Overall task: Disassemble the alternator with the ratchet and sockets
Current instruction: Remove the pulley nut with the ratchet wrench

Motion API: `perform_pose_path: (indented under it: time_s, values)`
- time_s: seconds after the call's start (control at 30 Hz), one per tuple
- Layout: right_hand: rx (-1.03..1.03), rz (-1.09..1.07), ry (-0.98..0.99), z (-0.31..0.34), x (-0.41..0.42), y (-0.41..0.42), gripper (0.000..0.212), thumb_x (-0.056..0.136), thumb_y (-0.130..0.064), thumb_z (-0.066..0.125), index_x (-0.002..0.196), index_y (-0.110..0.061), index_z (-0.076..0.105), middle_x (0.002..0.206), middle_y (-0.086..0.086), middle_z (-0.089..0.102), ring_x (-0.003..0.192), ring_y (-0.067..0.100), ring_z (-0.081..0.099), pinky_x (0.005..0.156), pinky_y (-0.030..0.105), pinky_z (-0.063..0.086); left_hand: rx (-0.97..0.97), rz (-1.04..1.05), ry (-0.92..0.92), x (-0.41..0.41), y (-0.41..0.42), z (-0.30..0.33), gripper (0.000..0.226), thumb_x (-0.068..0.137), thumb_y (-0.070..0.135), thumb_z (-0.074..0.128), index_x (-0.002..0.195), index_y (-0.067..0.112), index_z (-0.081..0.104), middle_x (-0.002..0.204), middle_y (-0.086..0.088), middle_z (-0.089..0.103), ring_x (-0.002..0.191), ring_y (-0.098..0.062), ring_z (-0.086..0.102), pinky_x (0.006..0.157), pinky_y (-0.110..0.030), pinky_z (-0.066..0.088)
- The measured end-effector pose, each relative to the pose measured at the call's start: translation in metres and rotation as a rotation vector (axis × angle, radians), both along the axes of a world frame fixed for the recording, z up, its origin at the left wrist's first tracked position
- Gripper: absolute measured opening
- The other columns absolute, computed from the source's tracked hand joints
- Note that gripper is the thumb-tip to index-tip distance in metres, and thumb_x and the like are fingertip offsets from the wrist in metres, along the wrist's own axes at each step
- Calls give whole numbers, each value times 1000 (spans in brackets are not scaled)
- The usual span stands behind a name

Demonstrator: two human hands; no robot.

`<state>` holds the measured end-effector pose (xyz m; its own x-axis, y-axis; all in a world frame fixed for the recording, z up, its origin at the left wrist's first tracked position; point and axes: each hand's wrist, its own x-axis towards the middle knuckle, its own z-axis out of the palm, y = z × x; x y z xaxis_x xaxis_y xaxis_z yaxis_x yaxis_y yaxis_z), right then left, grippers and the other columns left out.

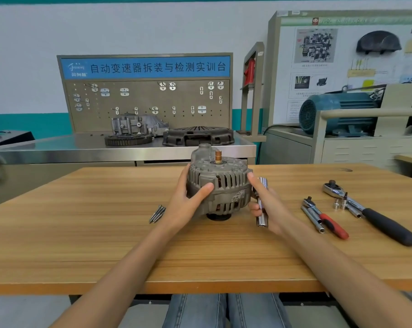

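Head view: left hand (187, 204) grips the upright alternator (220, 185), right hand (265, 209) beside it, fingers clamped on a socket (261, 202).

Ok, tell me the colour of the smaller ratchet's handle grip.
Red, on the smaller ratchet; head view.
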<state>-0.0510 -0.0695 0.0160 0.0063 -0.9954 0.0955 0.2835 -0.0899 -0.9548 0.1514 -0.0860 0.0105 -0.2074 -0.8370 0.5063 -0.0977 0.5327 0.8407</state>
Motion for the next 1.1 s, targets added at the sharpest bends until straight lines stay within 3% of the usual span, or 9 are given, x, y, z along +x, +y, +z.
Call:
perform_pose_path:
  time_s: [0.13, 0.27, 0.37, 0.43, 0.57, 0.73, 0.87, 0.97, 1.1]
  values:
    - [-9, -50, 77, -3, -2, 2, 76, 62, -64, 62, 118, -13, 54, 97, 7, 57, 42, 5, 38, 34, 17, 32, 46, -68, -43, 19, -9, 5, 55, 79, 48, 58, 127, 55, 31, 103, 52, 51, 98, 29, 48, 74, 1, 43]
    - [27, -139, 164, -5, 0, -1, 62, 68, -64, 61, 112, -21, 52, 104, 2, 57, 49, 7, 44, 36, 17, 33, 52, -25, -22, 27, -19, 0, 60, 78, 53, 55, 135, 41, 41, 118, 25, 54, 100, 18, 56, 72, -5, 47]
    - [37, -125, 161, -10, 4, -5, 75, 67, -66, 58, 126, -22, 45, 116, -1, 54, 51, 10, 57, 35, 16, 35, 55, 29, -52, 23, -24, -3, 62, 76, 56, 55, 133, 33, 49, 119, 12, 62, 107, -2, 61, 75, -12, 50]
    - [58, -61, 106, -11, 5, -8, 80, 66, -65, 60, 130, -21, 44, 125, 3, 54, 52, 11, 59, 34, 16, 35, 64, 62, -53, 21, -24, -4, 57, 77, 59, 54, 127, 31, 55, 115, 14, 65, 106, -3, 61, 75, -11, 49]
    - [76, 4, 7, -11, 1, -15, 75, 65, -60, 66, 125, -20, 48, 124, 9, 57, 45, 7, 49, 32, 14, 34, 68, 91, -27, 16, -26, -5, 19, 91, 44, 52, 98, 33, 66, 90, 21, 73, 87, 3, 67, 66, -9, 50]
    - [68, -40, -9, -12, 3, -15, 77, 53, -62, 69, 115, -19, 52, 106, 2, 64, 39, 4, 39, 32, 15, 31, 42, 109, -13, 14, -25, -8, 38, 78, 59, 52, 97, 30, 69, 89, 16, 74, 86, -1, 68, 65, -13, 51]
    - [82, -38, -38, -9, 2, -15, 81, 60, -58, 68, 123, -10, 48, 107, 12, 61, 38, 4, 38, 31, 15, 31, 41, 132, -53, 13, -23, -6, 43, 77, 70, 51, 96, 36, 70, 92, 19, 73, 90, 1, 67, 69, -13, 51]
    - [84, -65, 11, -6, 0, -15, 66, 73, -58, 65, 118, -11, 50, 104, 11, 60, 38, 5, 38, 31, 14, 31, 41, 236, -57, 9, -21, -1, 52, 72, 79, 48, 75, 33, 72, 79, 18, 73, 77, 3, 66, 68, -15, 47]
    - [93, -98, 96, -1, -1, -16, 54, 80, -58, 62, 109, -14, 51, 97, 12, 58, 37, 4, 38, 31, 15, 31, 100, 341, -24, 7, -20, 6, 63, 61, 83, 47, 59, 23, 64, 63, 3, 71, 68, -15, 68, 72, -33, 57]
